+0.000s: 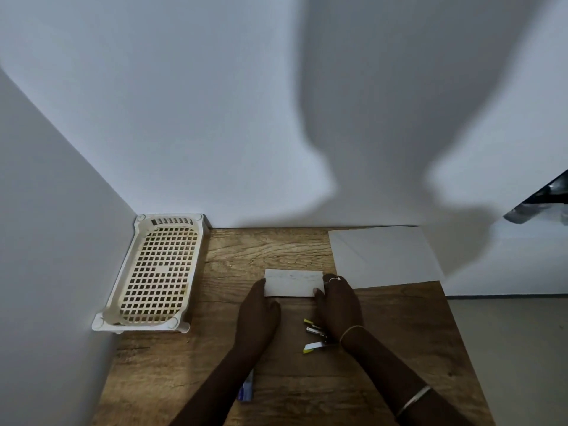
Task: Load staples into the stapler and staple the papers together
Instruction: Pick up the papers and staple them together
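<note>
A small stack of white papers (292, 283) lies on the wooden table (190, 358). My left hand (258, 312) holds its left edge and my right hand (339, 302) pinches its right edge, thumb on top of the near corner. A stapler with yellow and silver parts (313, 330) lies open on the table just under my right wrist, partly hidden by it. A small blue and white box (247, 388), which may hold staples, lies by my left forearm, half covered.
A cream perforated plastic tray (153, 272) stands in the left corner against the walls. A large white sheet (384, 256) lies at the back right of the table. The table's right edge drops to the floor.
</note>
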`<state>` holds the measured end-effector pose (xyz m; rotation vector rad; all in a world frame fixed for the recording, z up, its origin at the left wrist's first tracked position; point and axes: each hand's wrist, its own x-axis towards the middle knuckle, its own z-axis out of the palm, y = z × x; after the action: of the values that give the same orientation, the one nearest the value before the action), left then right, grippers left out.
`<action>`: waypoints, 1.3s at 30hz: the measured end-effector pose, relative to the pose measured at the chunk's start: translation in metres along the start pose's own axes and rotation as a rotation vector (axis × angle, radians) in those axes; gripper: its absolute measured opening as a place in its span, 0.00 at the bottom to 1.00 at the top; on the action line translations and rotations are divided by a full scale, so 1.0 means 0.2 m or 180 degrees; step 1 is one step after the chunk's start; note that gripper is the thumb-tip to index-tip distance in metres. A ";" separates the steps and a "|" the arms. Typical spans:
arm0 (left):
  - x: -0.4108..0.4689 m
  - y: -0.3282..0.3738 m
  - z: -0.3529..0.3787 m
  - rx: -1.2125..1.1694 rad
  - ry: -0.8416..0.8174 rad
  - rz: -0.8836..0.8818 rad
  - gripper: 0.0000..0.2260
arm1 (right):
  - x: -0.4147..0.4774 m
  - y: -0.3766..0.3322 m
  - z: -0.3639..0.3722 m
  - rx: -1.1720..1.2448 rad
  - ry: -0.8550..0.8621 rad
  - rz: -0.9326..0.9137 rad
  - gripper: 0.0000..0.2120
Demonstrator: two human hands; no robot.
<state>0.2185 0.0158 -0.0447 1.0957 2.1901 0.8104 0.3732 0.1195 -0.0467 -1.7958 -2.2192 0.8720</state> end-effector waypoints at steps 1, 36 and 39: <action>0.01 0.02 -0.01 -0.0146 0.0105 -0.0043 0.21 | 0.02 0.00 0.00 0.0070 -0.0024 0.0122 0.19; -0.03 0.24 -0.23 -0.3563 -0.0287 -0.1130 0.12 | -0.09 -0.01 -0.37 0.3384 -0.0002 0.0513 0.12; -0.04 0.28 -0.27 -0.3669 -0.0267 -0.1027 0.11 | -0.14 0.09 -0.33 0.1999 0.0181 -0.0056 0.11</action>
<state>0.2120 0.0217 0.0325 0.1778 1.3392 1.5131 0.4260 0.1168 0.0046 -1.4667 -1.6538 1.3073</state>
